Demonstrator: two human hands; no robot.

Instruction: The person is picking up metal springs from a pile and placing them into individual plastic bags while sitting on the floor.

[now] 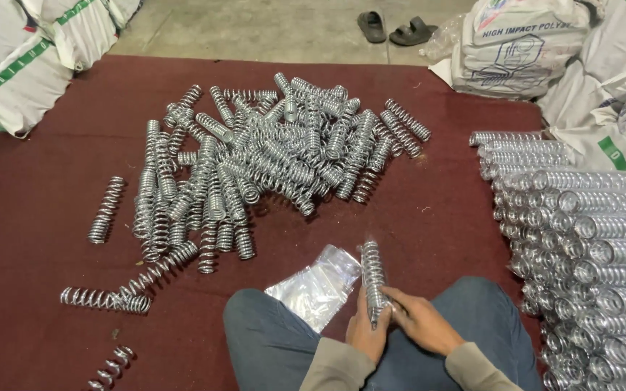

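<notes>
Both hands' fingers (pixel 389 298) around upright spring (pixel 372 279)

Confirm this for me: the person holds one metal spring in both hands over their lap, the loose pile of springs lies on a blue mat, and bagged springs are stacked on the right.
Not quite. The mat is dark red, not blue, as the head view shows. The rest holds: left hand and right hand hold one spring, the loose pile lies on the mat, bagged springs are stacked right.

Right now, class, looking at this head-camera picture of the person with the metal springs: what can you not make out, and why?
- Lower end of the held spring: covered by the left hand and right hand.
- Stack of wrapped springs: cut off by the right and bottom edges.
- Loose spring at bottom left: cut by the bottom edge.
- Plastic bags: contents, if any, too unclear.
</notes>
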